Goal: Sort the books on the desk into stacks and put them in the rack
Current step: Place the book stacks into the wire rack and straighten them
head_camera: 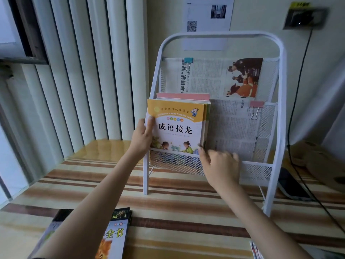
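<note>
A white wire-mesh rack [280,101] stands on the striped desk [177,208] against the wall. A stack of books with a yellow-and-white cover in front [177,126] stands upright in the left half of the rack's lower pocket. My left hand [142,136] grips the stack's left edge, thumb on the cover. My right hand [220,165] is at the stack's lower right corner, fingertips touching the edge of the books; the hand is blurred. Another stack of books [113,234] lies flat at the desk's near left, partly under my left forearm.
Newspaper sheets [214,77] held by binder clips line the rack's pockets. A dark phone [291,186] with a black cable lies right of the rack. Vertical blinds [84,71] hang at the left. A corner of more books [255,249] shows at the bottom right edge.
</note>
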